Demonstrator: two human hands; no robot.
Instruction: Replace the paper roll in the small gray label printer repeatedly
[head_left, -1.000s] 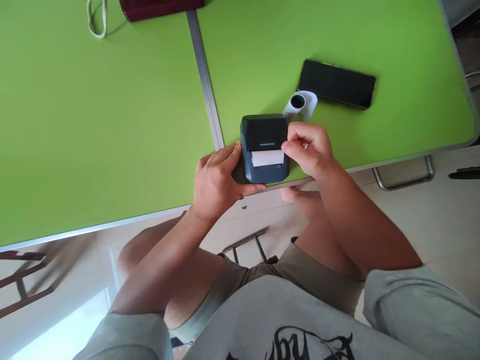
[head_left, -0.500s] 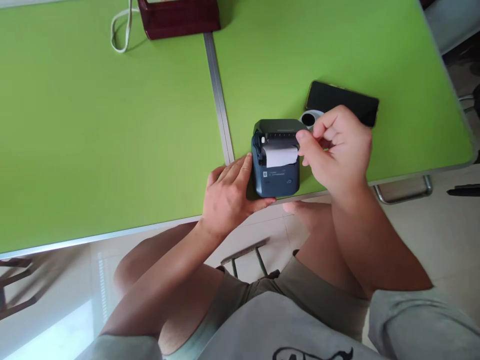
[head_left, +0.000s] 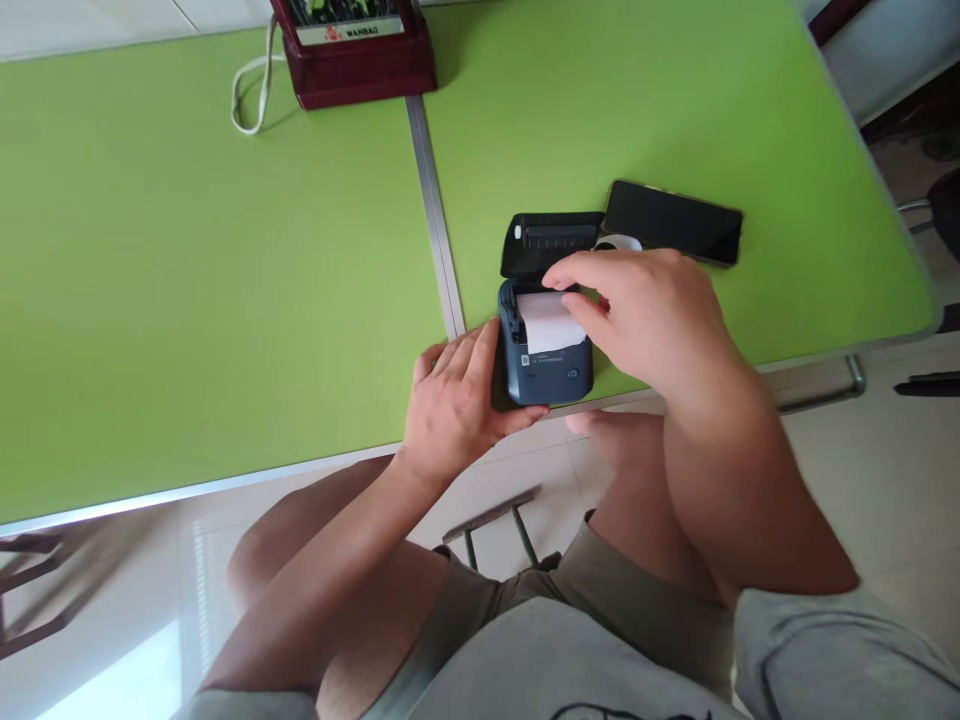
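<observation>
A small dark blue label printer [head_left: 546, 370] stands near the front edge of the green table [head_left: 225, 300]. Its lid [head_left: 551, 240] is swung fully back and a white paper roll [head_left: 547, 322] shows inside. My left hand [head_left: 454, 405] wraps the printer's left side and front corner and steadies it. My right hand [head_left: 645, 310] hovers over the open compartment, fingers stretched out and fingertips resting on the paper roll's top. A white roll [head_left: 619, 243] peeks out behind my right hand.
A black phone [head_left: 673, 222] lies flat just behind the printer on the right. A dark red box [head_left: 352, 50] with a white cord [head_left: 251, 95] stands at the table's far edge. A metal seam [head_left: 433, 210] divides the tabletop. My knees are below the table edge.
The printer's lid went from shut to fully open. My right hand moved from the lid's right edge onto the exposed paper roll. My left hand kept hold of the printer.
</observation>
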